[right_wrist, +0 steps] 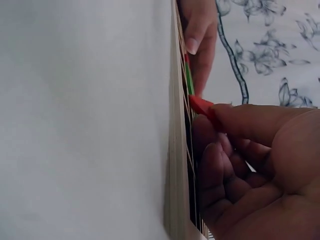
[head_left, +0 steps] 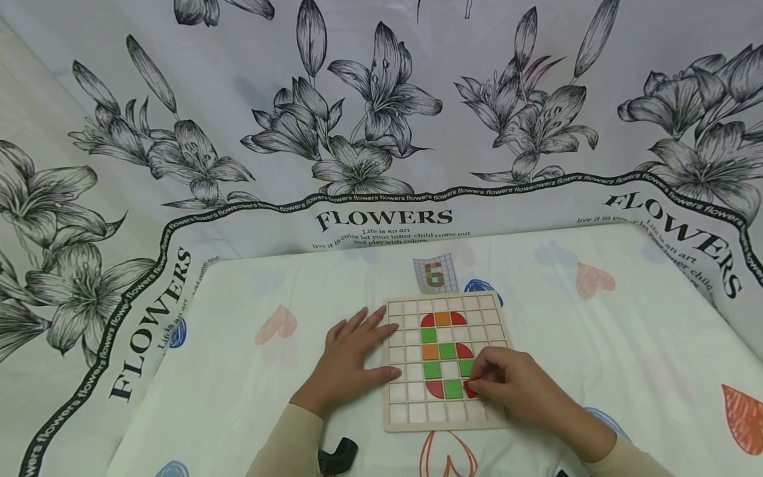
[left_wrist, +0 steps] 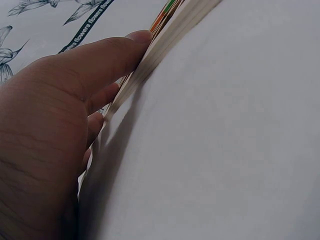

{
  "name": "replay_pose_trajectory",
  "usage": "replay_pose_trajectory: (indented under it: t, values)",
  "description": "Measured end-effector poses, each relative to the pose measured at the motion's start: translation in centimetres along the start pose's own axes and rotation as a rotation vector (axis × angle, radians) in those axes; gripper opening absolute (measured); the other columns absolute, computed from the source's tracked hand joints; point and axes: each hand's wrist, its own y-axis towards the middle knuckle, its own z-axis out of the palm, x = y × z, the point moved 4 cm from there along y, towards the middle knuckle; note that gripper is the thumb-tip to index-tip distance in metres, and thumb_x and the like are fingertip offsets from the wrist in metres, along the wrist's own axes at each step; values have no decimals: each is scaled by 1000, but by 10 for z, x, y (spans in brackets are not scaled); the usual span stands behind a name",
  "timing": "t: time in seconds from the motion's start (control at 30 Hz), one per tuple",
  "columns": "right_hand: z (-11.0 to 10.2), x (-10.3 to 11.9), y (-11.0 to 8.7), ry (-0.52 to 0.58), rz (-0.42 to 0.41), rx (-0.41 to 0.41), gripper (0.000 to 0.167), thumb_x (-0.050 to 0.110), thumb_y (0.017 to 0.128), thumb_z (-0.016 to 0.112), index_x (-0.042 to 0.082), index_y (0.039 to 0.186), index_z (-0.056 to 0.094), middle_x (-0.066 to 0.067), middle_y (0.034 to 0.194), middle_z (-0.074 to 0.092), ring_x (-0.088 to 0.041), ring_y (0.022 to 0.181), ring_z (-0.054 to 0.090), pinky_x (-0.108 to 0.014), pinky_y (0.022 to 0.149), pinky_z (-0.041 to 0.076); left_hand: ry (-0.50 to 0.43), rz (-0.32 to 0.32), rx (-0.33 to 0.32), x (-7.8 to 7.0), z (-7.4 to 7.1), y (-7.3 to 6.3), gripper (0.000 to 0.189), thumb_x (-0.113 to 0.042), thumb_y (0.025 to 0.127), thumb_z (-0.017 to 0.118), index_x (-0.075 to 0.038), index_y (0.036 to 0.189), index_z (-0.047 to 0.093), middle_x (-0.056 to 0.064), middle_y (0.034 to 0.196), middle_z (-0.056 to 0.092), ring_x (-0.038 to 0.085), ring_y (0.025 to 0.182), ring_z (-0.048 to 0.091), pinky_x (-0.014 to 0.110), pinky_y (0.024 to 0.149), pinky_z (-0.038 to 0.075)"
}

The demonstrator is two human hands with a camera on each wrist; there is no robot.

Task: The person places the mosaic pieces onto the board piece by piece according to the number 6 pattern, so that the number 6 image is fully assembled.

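A square wooden grid board (head_left: 417, 423) lies on the table, with green, orange and red pieces set in its cells in a figure like a 6. My left hand (head_left: 354, 361) rests at the board's left edge, fingers spread and straight, thumb on the rim; the left wrist view shows the thumb (left_wrist: 115, 57) against the edge. Between thumb and fingertips my right hand (head_left: 524, 384) pinches a red piece (right_wrist: 202, 106) with a rounded side. That piece is tilted over a cell right of the bottom green square (head_left: 454, 389). My right fingers partly hide it in the head view.
Behind the board lies a small pattern card (head_left: 435, 273) printed with a similar coloured figure on a grid. A black curved object (head_left: 340, 457) sits near the left sleeve. A cloth with hearts (head_left: 595, 281) covers the table, and a flower-printed sheet (head_left: 381, 99) hangs behind.
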Motion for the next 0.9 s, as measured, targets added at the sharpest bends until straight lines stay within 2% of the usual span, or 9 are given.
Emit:
replay_pose_trajectory:
  t: [0.4,0.67,0.9]
  values:
    - [-1,0,-2,-12,-81,-55,11,15,101,80,20,96,72,11,87,66,-11,78,62,-26,68,53,1,-2,2,0,-1,-2,81,-75,92,69,-40,163,54,-20,177,21,16,165,10,54,126,5]
    - [-3,1,-6,20,-82,-100,7,14,103,78,19,101,73,10,90,66,-14,82,63,-26,71,53,1,0,7,0,0,-3,81,-74,92,70,-39,163,53,-21,177,21,16,165,10,53,126,5]
    - [-2,1,-7,36,-79,-94,5,13,104,76,17,102,73,9,90,67,-15,81,63,-26,71,53,4,5,10,1,0,-2,82,-76,92,68,-39,163,53,-20,177,21,16,165,10,53,127,5]
